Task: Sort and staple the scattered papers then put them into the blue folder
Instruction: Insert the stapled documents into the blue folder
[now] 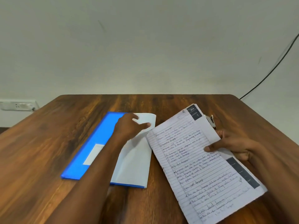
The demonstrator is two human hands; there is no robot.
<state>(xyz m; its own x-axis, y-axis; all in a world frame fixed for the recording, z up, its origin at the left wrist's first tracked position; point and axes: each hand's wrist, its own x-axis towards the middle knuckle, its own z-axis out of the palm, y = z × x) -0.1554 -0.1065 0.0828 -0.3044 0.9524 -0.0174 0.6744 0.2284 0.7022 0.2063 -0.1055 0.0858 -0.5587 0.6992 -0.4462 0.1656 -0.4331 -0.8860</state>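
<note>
Nearest, the right hand [229, 146] pinches a stack of lined handwritten papers [199, 160] at its right edge, held over the wooden table [40, 151]. Left of it, the left hand [129, 128] pinches and lifts the white inner flap [134, 159] of the open blue folder [90, 151]. A stapler [211, 121] lies beyond the papers, before a pale wall [145, 46].

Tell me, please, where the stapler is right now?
In the head view, the stapler lies on the table at right, peeking out behind the handwritten papers, just beyond the right hand.
</note>
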